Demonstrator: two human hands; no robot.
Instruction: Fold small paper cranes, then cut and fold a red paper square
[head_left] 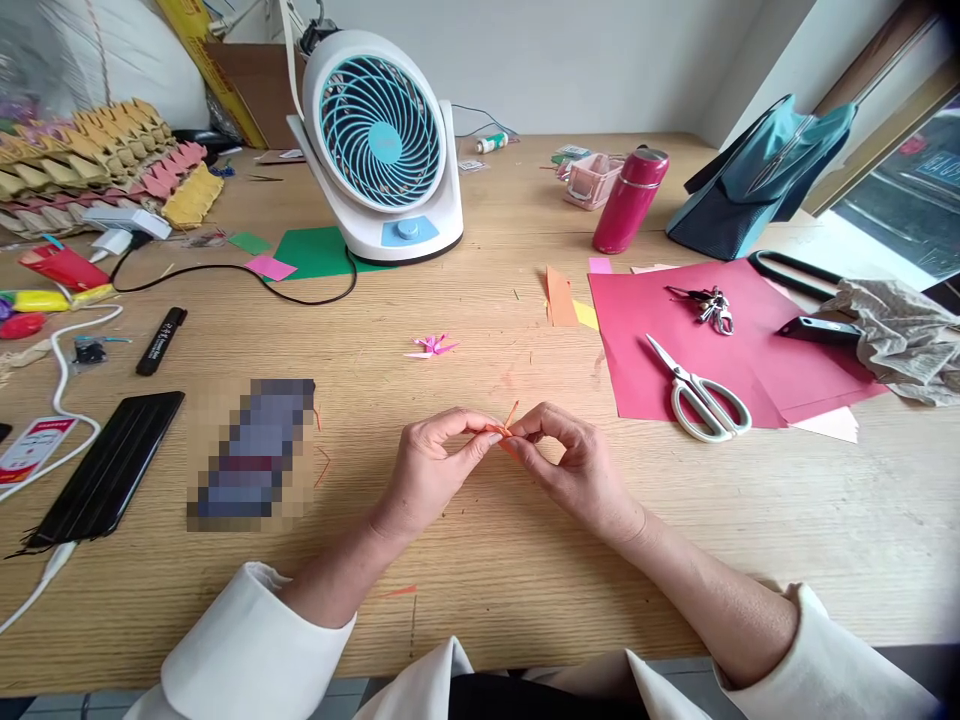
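Note:
A small piece of folded orange paper (511,412) is pinched between my two hands above the middle of the table. My left hand (435,460) grips it from the left with thumb and forefinger. From the other side my right hand (574,465) pinches it, and the fingertips nearly meet. A thin orange point sticks up between them; the rest of the paper is mostly hidden by my fingers. Beyond my hands lies a tiny pink folded-paper crane (433,346) with pointed tips.
White-handled scissors (709,400) and keys (714,308) lie on red paper (630,350) at the right. A fan (386,140) stands at the back, near a pink bottle (631,200). Leftward are a black marker (161,341), a black case (112,465) and a blurred-out rectangular thing (255,450).

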